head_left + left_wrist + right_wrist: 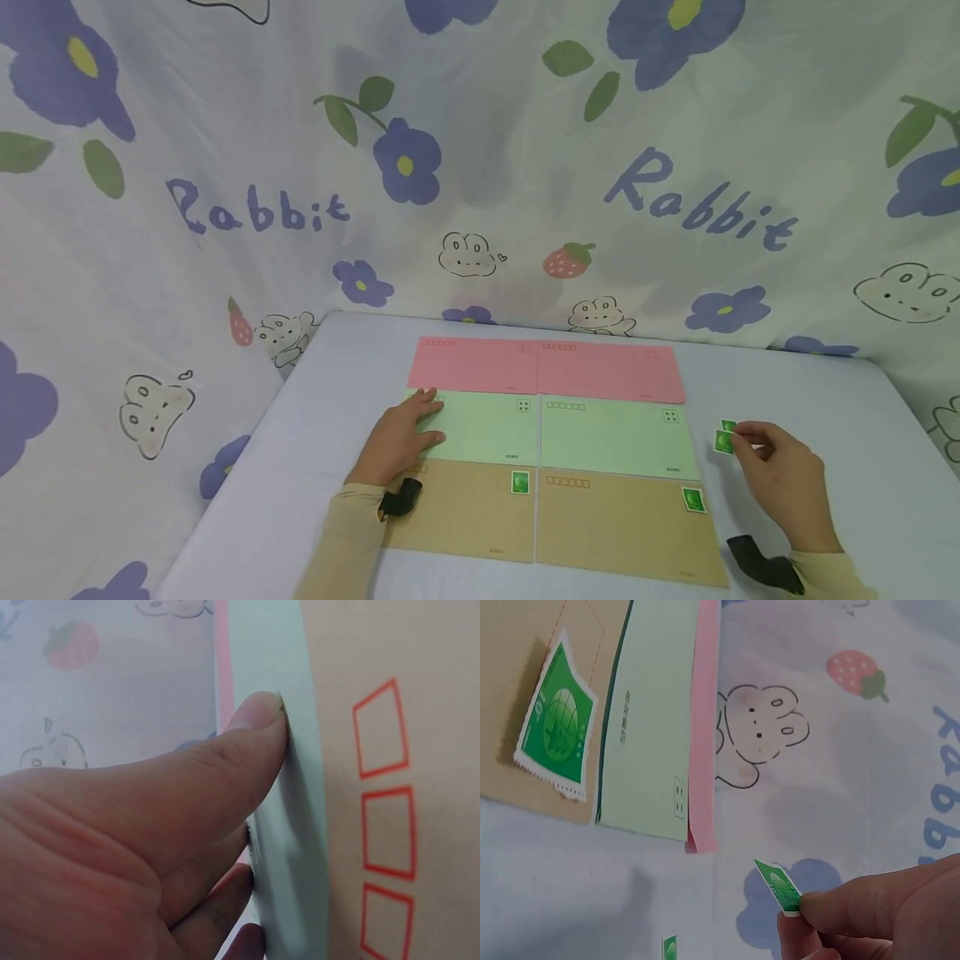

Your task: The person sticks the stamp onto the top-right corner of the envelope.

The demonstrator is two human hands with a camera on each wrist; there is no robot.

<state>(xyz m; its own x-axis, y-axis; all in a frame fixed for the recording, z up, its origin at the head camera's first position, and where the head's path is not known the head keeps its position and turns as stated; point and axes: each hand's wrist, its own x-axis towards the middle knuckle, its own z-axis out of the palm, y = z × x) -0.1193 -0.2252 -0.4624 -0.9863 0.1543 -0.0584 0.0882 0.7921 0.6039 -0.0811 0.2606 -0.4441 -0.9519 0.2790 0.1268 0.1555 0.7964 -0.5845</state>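
My right hand (783, 479) pinches a green postage stamp (780, 887) with a white toothed edge between thumb and finger, to the right of the envelopes. Another green stamp (670, 947) shows on the table cloth near it. With fingers spread, my left hand (396, 442) rests on the left end of the left green envelope (480, 429). Beside that lies the right green envelope (615, 437), a small printed square in its upper right corner. One stamp (520, 482) sits on the left brown envelope (465, 517), another (693, 500) on the right brown envelope (622, 533).
Two pink envelopes (472, 367) form the back row, behind the green ones. All the envelopes lie edge to edge on a white-covered table (300, 433). A printed curtain (487, 167) with flowers and rabbits hangs behind the table and along its left side.
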